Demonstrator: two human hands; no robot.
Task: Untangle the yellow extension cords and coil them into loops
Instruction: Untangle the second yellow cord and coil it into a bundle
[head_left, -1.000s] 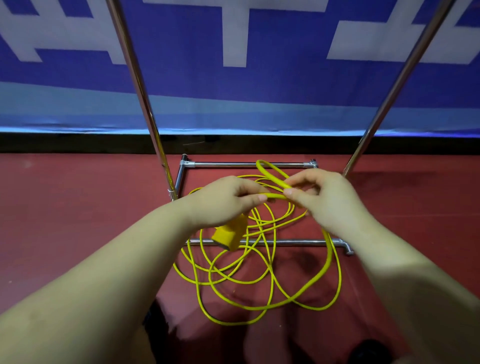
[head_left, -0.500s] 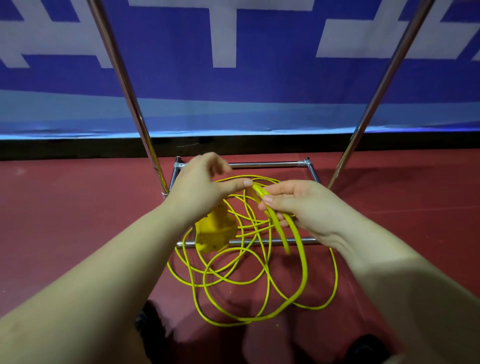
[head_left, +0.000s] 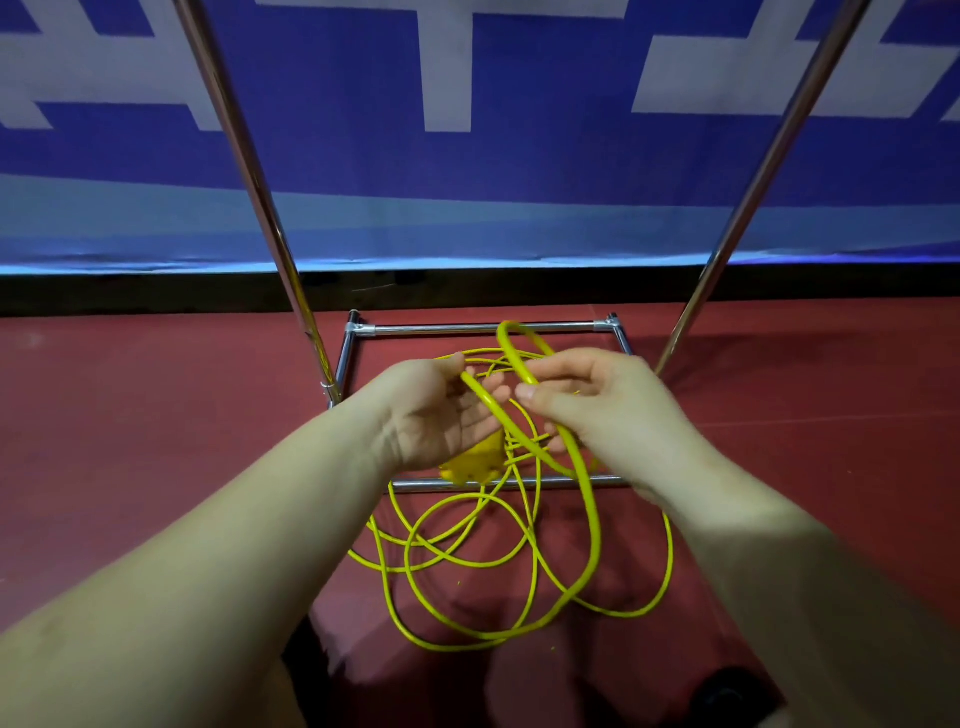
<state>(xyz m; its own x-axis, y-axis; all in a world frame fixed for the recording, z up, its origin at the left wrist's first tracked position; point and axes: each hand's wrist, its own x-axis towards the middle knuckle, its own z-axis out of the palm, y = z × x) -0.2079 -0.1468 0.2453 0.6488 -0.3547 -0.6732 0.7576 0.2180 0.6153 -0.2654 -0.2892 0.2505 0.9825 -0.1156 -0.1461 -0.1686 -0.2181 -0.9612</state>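
Note:
A yellow extension cord lies in tangled loops on the red floor, over the chrome rack base. My left hand is turned palm up with a strand of the cord running across its fingers. The yellow socket block hangs right under that hand, partly hidden by it. My right hand pinches a loop of the cord between thumb and fingers. That loop arches up behind the fingertips, and a long strand drops from it to the floor.
The chrome rack's base bars frame the cord, and two slanted poles rise on either side. A blue and white banner closes the back. A dark shoe shows at the bottom right.
My left hand has turned palm up and now has the strand lying across its fingers. My right hand has lifted a fresh loop up towards the left hand.

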